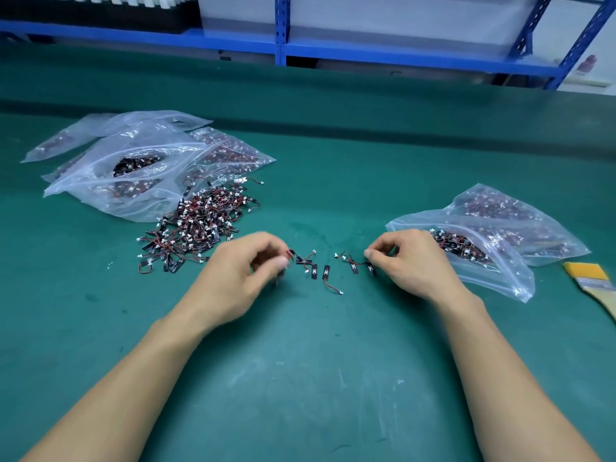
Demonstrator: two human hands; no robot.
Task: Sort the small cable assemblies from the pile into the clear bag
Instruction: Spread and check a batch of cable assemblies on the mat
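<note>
Two hands were low over the green mat (300, 378), fingers curled on both.

Right hand (411, 261): thumb and forefinger pinched together on the red wire of a cable assembly (354, 267), whose black strip lay on the mat just beside the fingertips.

Left hand (245, 266): motion-blurred, with the fingers bent toward another small part at their tips. Whether it gripped that part could not be told.

A few loose assemblies (326, 272) lay flat on the mat between the two hands, black strips with red-and-black leads and white plugs.

One pile (196, 225) of the same parts sat tangled just beyond the left hand.

One clear bag (493, 278) lay mouth open, just beside the right hand and partly filled with assemblies. A second bag (506, 208) lay behind it, also filled.

Several filled bags (133, 155) were heaped beyond the pile, overlapping one another.

One brush (590, 278), yellow-handled, lay at the right edge near the clear bag.

Blue racking (281, 28) stood along the far side of the table.
</note>
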